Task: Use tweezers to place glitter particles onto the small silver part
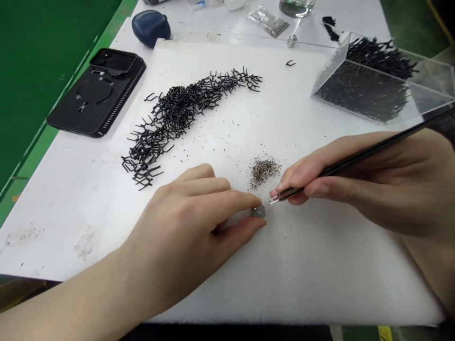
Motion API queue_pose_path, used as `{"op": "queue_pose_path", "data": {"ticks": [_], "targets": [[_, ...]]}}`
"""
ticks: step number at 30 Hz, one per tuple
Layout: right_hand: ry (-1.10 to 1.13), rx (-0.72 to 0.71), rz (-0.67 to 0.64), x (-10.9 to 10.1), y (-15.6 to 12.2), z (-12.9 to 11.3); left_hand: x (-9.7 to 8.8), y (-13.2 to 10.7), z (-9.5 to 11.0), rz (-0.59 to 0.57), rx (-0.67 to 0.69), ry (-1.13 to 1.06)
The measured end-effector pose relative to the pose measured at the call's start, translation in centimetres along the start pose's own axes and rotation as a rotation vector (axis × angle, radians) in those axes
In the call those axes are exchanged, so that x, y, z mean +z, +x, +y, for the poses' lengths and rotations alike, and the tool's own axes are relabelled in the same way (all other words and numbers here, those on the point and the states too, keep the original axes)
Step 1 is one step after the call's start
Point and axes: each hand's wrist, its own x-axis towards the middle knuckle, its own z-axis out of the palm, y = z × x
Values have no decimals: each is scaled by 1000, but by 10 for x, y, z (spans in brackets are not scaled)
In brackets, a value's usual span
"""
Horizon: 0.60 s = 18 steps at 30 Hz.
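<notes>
Between the thumb and index finger of my left hand [192, 213] is a small grey metal piece [259, 211], held just above or on the white foam sheet [320, 265]; which of the two I cannot tell. My right hand [341, 175] grips black tweezers [373, 146] like a pen. Their silvery tips point left, close to the metal piece but apart from it. A tiny bit seems to sit at the tips, too small to name. Just beyond both hands lies a little pile of tiny brownish metallic parts [263, 170].
A long heap of black forked pieces [181, 104] curves across the sheet's far left. At the right, a clear tilted box [362, 94] holds more. A black phone [95, 92], dark blue case [151, 26], plastic bag [268, 21] and glass jar [296, 6] stand around.
</notes>
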Motion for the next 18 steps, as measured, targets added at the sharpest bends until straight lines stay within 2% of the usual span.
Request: {"op": "queue_pose_path", "data": {"ticks": [4,9,18], "targets": [[76,-14,-56,6,-3,1,1,1,0,-4,-9,15],[91,-21,-66,8,-4,1,3,1,-2,6,18,11],[117,-44,-99,6,-1,3,-1,2,3,-6,-14,33]]}}
